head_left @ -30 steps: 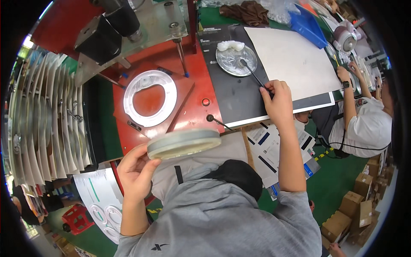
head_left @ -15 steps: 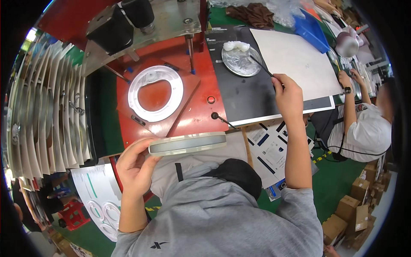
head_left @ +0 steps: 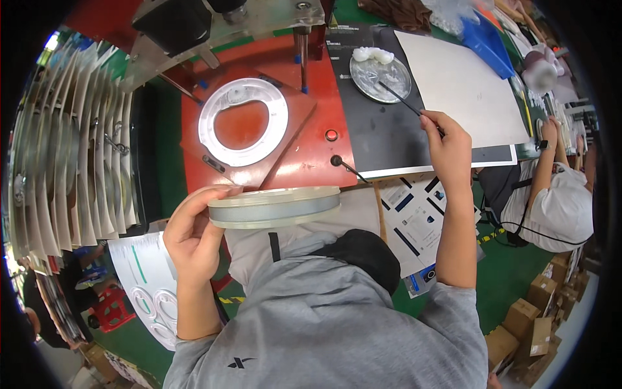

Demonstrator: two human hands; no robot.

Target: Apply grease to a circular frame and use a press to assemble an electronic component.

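Before the broad red press (head_left: pixel 317 159), now holds the thick pale disc (head_left: pixel 275 211) nearly edge-on, unlike the steeper tilt 1 second ago, with its lower face bared; likely leaves the rim, rather than that face, open to the work. Keeps the disc just right of the left hand (head_left: pixel 194 236), clamped by its left end between thumb and fingers, well apart from the plate (head_left: pixel 365 81). Over the plate's middle, points a thin black stick (head_left: pixel 402 100), pinched in the right hand (head_left: pixel 451 146); cannot tell whether touching. At the plate's far edge, has a white fluffy clump (head_left: pixel 373 55).
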